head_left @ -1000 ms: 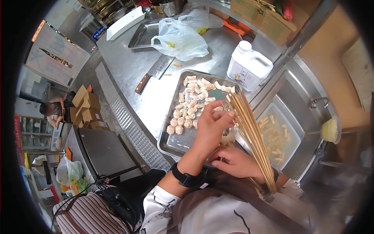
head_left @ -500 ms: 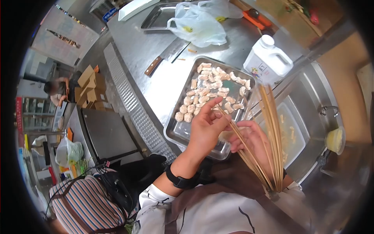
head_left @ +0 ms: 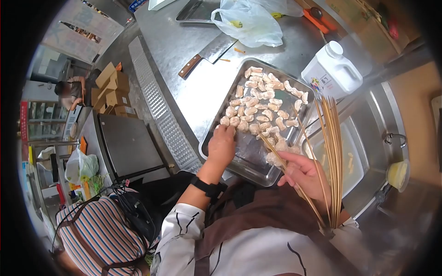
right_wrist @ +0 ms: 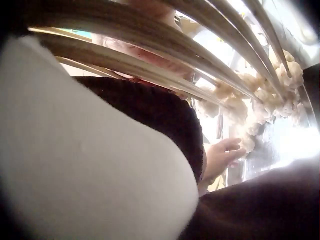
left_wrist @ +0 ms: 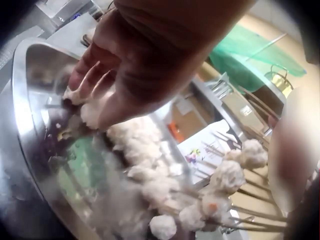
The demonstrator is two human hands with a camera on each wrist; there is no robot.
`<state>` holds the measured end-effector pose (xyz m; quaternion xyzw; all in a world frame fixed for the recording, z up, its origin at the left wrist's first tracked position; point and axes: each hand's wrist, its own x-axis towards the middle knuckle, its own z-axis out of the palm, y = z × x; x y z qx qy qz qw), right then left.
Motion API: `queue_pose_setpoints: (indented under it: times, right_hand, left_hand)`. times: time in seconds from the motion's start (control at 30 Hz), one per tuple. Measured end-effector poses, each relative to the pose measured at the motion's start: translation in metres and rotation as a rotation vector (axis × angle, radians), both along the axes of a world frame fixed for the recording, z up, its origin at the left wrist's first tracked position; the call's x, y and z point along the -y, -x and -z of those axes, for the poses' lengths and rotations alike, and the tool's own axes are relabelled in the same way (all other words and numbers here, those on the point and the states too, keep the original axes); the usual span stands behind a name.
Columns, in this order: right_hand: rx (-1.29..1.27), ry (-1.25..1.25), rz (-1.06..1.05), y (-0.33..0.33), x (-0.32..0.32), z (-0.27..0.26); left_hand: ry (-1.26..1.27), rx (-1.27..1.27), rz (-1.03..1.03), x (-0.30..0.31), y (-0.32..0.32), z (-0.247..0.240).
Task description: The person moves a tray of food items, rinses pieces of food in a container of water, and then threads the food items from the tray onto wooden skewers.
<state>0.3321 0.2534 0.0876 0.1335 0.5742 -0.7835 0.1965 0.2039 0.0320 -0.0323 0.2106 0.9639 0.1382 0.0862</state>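
1. Left hand (head_left: 222, 145), tray's (head_left: 249, 153) eight o'clock: fingertip grip pinches a pale ball (left_wrist: 91, 114), probably to avoid crushing it.
2. Right hand (head_left: 306, 177), five o'clock: grip pinches skewers (head_left: 270, 146), presumably leaving tips free.
3. Raised rim likely keeps balls off the tabletop (head_left: 193, 94).

Cleaver (head_left: 217, 49) on steel counter (head_left: 171, 34), plastic bag (head_left: 252, 28) beyond; white jug (head_left: 329, 71) near sink (head_left: 372, 131); cardboard boxes (head_left: 113, 89) off left

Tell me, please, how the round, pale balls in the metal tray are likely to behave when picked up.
The pale balls look small beside the left hand, so they are probably light. Their rounded shape could let them roll, though the lumpy surfaces may check that. Their minced-looking texture suggests they may be soft and dent if squeezed.
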Motion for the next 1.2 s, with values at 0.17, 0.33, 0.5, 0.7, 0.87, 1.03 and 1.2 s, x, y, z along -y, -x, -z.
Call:
queue_pose_setpoints:
  times: [0.17,0.33,0.5,0.7,0.87,1.03,1.2]
  right_hand:
    - [0.033,0.027,-0.041,0.001,-0.002,-0.004]
    - [0.079,0.036,-0.043,0.0,0.0,-0.011]
    - [0.066,0.048,-0.055,-0.002,0.003,-0.008]
    - [0.023,-0.001,-0.074,-0.008,0.006,-0.006]
    - [0.013,0.013,-0.081,-0.012,0.007,-0.006]
    - [-0.003,0.052,-0.051,-0.016,0.008,-0.005]
    - [-0.002,0.043,-0.04,-0.019,0.009,-0.004]
  left_hand:
    - [0.153,-0.054,0.033,-0.006,0.005,0.029]
    - [-0.284,0.445,-0.251,-0.005,0.005,-0.008]
    - [-1.536,1.09,-0.529,-0.01,-0.003,-0.037]
    - [-1.889,1.23,-0.533,-0.03,-0.007,-0.063]
    - [-1.883,1.207,-0.558,-0.039,-0.012,-0.071]
    - [-1.868,1.189,-0.536,-0.048,-0.02,-0.082]
    - [-1.891,1.167,-0.513,-0.052,-0.028,-0.086]
